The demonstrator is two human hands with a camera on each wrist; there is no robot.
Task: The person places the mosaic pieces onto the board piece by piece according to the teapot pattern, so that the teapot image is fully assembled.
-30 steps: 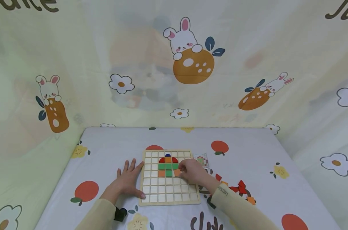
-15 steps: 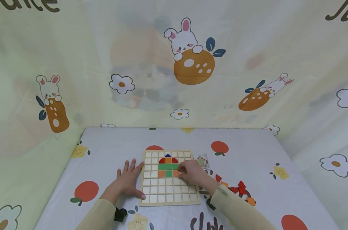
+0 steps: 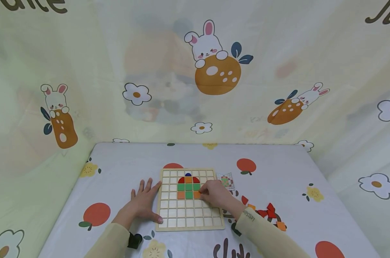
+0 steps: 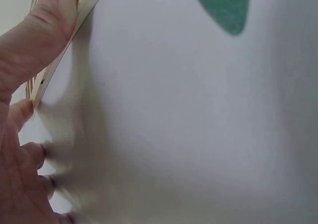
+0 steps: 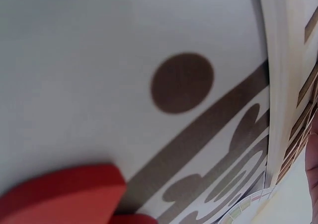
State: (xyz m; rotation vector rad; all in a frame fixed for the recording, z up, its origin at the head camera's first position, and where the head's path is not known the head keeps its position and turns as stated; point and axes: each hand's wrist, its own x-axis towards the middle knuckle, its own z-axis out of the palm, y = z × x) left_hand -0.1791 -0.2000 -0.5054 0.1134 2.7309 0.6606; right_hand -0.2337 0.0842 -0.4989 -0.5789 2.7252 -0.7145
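A wooden grid board [image 3: 190, 214] lies on the table with coloured tiles in its upper cells: a blue piece [image 3: 188, 174], red rounded pieces [image 3: 196, 180], green squares [image 3: 189, 186] and orange squares [image 3: 181, 195]. My right hand [image 3: 215, 192] reaches over the board's right side, its curled thumb and finger pinching an orange tile [image 3: 196, 194] at the right end of the lowest tile row. My left hand [image 3: 144, 201] spreads along the board's left edge, thumb on the near corner. In the left wrist view that thumb [image 4: 37, 42] presses the board's rim. The right fingertips are hidden in the right wrist view.
A small patterned card [image 3: 227, 181] lies beside the board's upper right corner. Loose red, orange and dark pieces [image 3: 271, 210] are scattered right of the board, partly behind the right forearm. A red piece [image 5: 64, 196] shows close up in the right wrist view.
The orange tile at the right fingertips has shifted slightly left and lines up with its row. Right fingertips have moved a little. My left hand has not moved.
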